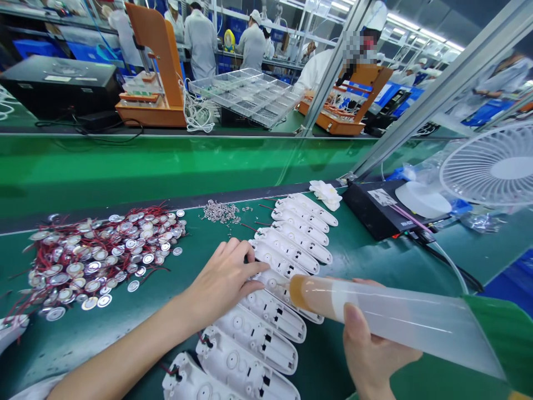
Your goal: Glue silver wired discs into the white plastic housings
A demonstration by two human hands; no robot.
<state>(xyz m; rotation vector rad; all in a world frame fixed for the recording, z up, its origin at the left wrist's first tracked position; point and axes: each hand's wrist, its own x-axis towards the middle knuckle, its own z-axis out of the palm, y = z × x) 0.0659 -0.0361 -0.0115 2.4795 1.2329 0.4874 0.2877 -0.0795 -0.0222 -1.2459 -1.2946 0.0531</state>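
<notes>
A row of white plastic housings [272, 314] runs diagonally across the green bench, their hollow insides facing up. My left hand [225, 280] reaches over the middle of the row, fingers curled. Its thumb and index finger come close together at one housing's end, and anything between them is too small or hidden to name. In my right hand [368, 347] is a large translucent glue cartridge [400, 314] with an amber front end and green at the back. It lies tilted, its narrow tip pointing into the housing by my left fingertips.
Left of the row lies a heap of round metal discs with red wires [112, 255]. Small screw-like parts [220, 211] are scattered behind. A crumpled white cloth [325, 194], black box [375, 205] and white fan [495, 166] stand right. A metal post [441, 83] slants across.
</notes>
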